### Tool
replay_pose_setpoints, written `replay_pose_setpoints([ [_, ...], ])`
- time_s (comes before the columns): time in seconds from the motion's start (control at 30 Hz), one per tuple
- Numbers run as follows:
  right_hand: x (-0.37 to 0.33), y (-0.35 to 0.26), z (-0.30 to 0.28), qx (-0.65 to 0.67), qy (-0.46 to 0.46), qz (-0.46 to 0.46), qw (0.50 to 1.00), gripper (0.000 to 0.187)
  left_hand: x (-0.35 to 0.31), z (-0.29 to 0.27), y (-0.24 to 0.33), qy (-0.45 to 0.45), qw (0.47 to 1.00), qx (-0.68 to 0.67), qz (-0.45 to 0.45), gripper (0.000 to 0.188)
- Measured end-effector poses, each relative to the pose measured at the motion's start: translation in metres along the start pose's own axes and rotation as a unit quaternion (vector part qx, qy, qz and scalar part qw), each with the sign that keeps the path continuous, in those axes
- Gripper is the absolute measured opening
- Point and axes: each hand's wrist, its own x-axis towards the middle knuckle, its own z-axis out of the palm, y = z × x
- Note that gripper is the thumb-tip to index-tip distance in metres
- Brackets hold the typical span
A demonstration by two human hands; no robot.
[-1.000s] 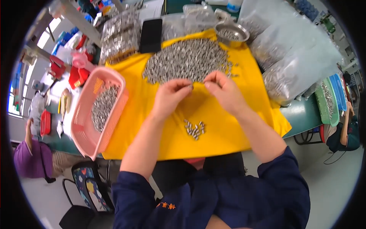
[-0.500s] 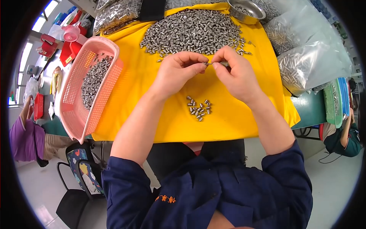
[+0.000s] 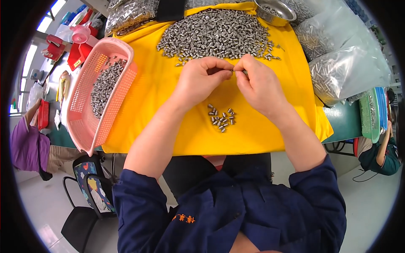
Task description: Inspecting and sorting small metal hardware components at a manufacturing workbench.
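Note:
Both my hands meet over the yellow cloth (image 3: 168, 130), just in front of a big heap of small silver metal cylinders (image 3: 219, 33). My left hand (image 3: 204, 80) pinches thumb and forefinger together; whatever sits between them is hidden by the fingers. My right hand (image 3: 257, 82) is closed on a thin pin-like tool (image 3: 234, 70), whose fine metal shaft reaches to the left fingertips. A bit of its greenish handle shows under the right fingers. Nearer to me, below the hands, lies a small loose group of the same metal cylinders (image 3: 221, 120).
A pink perforated basket (image 3: 80, 122) partly filled with metal pieces stands at the left. Clear bags of metal parts (image 3: 333, 74) lie at the right, and a steel bowl (image 3: 276, 20) at the back. Co-workers sit on both sides; an office chair (image 3: 86, 206) stands lower left.
My right hand has rolled slightly and its fingers now cover more of the tool. The left pinch stays almost in place. At far left, the co-worker's hand has risen by the red tray.

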Motion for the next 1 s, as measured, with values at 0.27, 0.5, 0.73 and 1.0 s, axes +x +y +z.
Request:
replay_pose_setpoints([
  [0.27,0.0,0.004,0.0,-0.011,0.005,0.025,1.0,0.007,-0.002,0.006,0.003,0.02,0.998,0.065,0.018,0.015],
  [0.5,0.0,0.008,-0.004,-0.089,-0.018,-0.017,0.996,0.007,-0.002,0.005,0.004,0.03,0.991,0.117,0.05,0.015],
  [0.73,0.001,0.009,-0.003,-0.115,-0.01,-0.049,0.992,0.006,-0.001,0.002,-0.003,0.02,0.997,0.075,0.025,0.015],
  [1.0,-0.001,0.007,0.003,-0.13,-0.006,-0.044,0.99,0.008,-0.002,0.006,0.002,0.037,0.998,0.046,0.004,0.014],
])
